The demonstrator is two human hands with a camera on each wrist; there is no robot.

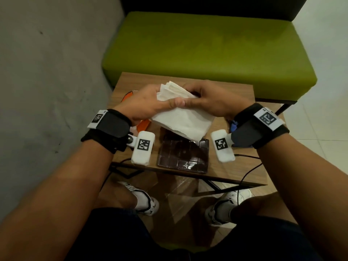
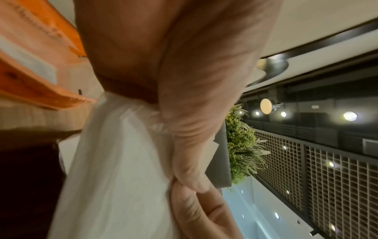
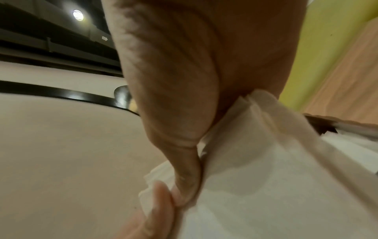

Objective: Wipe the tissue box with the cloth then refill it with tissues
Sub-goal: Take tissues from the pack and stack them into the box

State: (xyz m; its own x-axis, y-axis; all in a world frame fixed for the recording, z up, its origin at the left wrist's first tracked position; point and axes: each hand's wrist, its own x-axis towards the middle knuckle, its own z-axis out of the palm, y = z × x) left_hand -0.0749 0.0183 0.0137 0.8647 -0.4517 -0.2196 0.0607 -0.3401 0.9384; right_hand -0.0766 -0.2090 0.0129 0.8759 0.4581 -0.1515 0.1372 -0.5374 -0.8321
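A green bench seat fills the far side of the head view, set against a grey wall on the left. In front of it stands a small wooden table, and the person's two shoes show on the floor beneath its near edge.

On the near half of the table lies a dark brown tissue box, glossy and marked with a grid of squares; whether it is open or lidded cannot be told from here. An orange packet sits on the table to its left, mostly hidden under the left wrist, and a small blue thing peeks out by the right wrist (too covered to identify).

Above the tissue box, clear of the table, both hands hold a stack of white tissues. The left hand has its grip closed on the stack's left side, thumb on top, pressing the sheets against the fingers beneath. The right hand grips the right side the same way, and the two thumbs meet near the middle. The stack's far end fans out in layers between the hands, while its near corner droops toward the tissue box. Both wrist views show a thumb pinching the white sheets.
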